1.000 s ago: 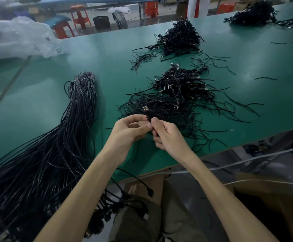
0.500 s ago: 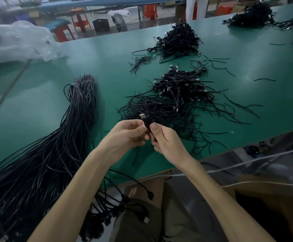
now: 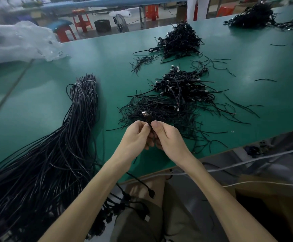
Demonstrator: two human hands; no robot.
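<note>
The curled fingers of the left hand (image 3: 135,137) and right hand (image 3: 169,139) are hiding most of the short cable (image 3: 148,119), leaving only its plug end poking out above the thumbs. The long cable bundle (image 3: 55,145) is running off the left and bottom edges, its plug ends sinking into shadow under the left forearm. The plastic bag (image 3: 16,42) is blurring at the left edge, and the far pile (image 3: 252,14) is being cut by the top edge.
</note>
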